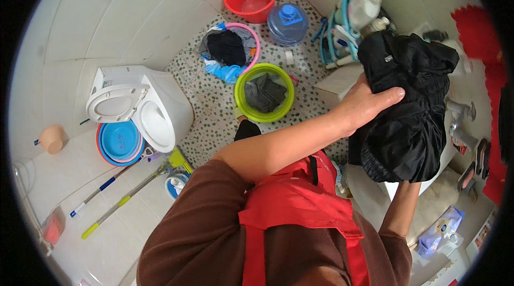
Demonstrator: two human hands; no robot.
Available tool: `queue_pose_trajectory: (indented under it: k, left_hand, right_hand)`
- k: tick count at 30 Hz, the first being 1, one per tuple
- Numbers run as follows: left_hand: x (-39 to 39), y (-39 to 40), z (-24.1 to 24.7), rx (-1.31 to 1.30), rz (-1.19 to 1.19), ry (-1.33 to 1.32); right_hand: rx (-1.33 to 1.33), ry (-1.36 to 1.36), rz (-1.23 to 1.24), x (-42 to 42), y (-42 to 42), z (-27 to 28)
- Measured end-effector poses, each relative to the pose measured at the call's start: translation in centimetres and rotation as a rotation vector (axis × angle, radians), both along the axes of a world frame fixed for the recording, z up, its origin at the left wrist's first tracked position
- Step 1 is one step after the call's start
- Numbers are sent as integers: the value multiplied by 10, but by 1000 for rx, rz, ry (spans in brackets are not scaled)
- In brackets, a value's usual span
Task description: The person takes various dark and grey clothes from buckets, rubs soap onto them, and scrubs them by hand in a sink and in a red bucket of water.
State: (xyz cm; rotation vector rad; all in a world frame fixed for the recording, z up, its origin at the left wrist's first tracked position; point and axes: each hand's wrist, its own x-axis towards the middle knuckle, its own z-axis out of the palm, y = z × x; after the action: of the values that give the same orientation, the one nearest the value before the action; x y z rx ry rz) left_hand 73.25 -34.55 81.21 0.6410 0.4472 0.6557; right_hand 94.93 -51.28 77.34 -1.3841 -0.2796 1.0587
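Note:
A black garment (407,113) of thin, shiny cloth, with gathered elastic bands, hangs bunched over the white washbasin (431,177). My left hand (371,103) grips its left side, the thumb lying on top and the fingers behind the cloth. From below, my right forearm (403,203) reaches up to the garment's lower edge. The cloth hides my right hand, so its grasp does not show. Beside the garment stands the metal faucet (461,111).
On the tiled floor stand a green basin (239,97) holding grey cloth, a pink-rimmed basin (258,41) of clothes, a red bucket (270,17) and a water jug (287,31). A bottle rack (333,41) fills the corner. The toilet (176,103) and mops (124,201) are left.

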Motion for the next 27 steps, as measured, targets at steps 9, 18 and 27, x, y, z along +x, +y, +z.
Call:
queue_pose_trajectory:
  k: [9, 18, 27]
  left_hand:
    - [-250, 109, -67, -252, 188, 240]
    - [-398, 184, -273, -677, 285, 339]
    - [-495, 255, -518, -745, 324, 618]
  right_hand:
    - [-208, 293, 168, -193, 163, -103]
    - [-495, 570, 235, -343, 269, -302]
    - [-422, 303, 465, -452, 366, -421]
